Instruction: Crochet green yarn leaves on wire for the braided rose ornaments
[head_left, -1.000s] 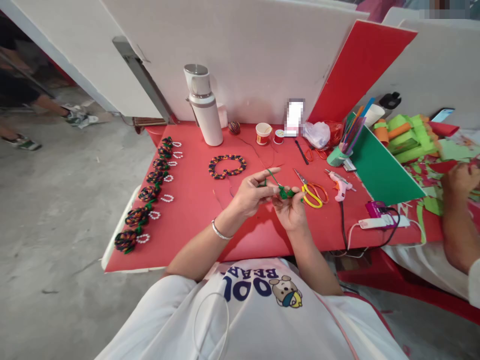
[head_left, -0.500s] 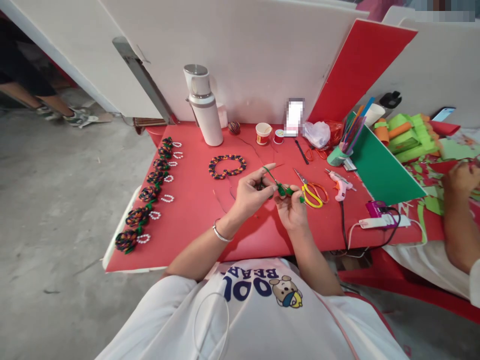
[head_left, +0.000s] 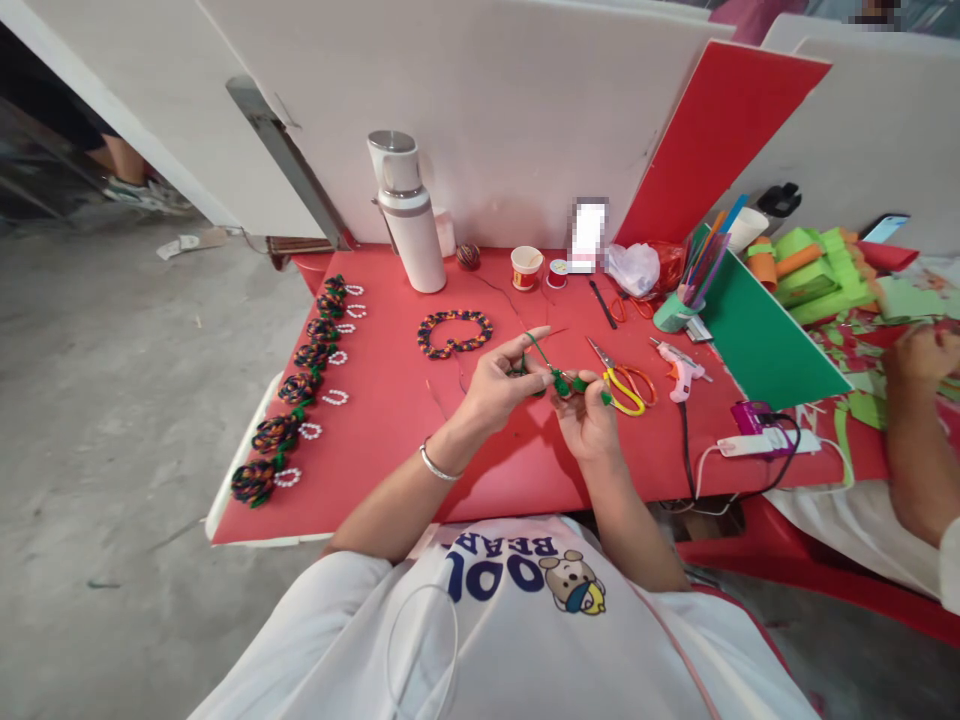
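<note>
Over the table, my left hand (head_left: pixel 504 385) pinches a small green crochet piece (head_left: pixel 560 382) between thumb and fingers. Green yarn (head_left: pixel 537 348) runs taut from its raised index finger down to the piece. My right hand (head_left: pixel 586 425) is closed around a thin crochet hook (head_left: pixel 604 397) that looks green at the grip. The hook's tip meets the green stitches; fingers partly hide it. Behind my left hand lies a ring of multicoloured braided yarn (head_left: pixel 454 333). Yellow-and-orange-handled scissors (head_left: pixel 624 388) rest just right of my right hand.
Several yarn flowers (head_left: pixel 274 432) with bead loops (head_left: pixel 310 431) line the red table's left edge. At the back stand a white flask (head_left: pixel 416 235), a yarn ball (head_left: pixel 468 256) and a paper cup (head_left: pixel 526 268). Rightward are a pink glue gun (head_left: pixel 682 372), a power strip (head_left: pixel 769 443) and another person's hand (head_left: pixel 926 352).
Both hands stay nearly in place, with small shifts of the fingers and the hook at the green piece. At far left, the passer-by's legs have shifted slightly.
</note>
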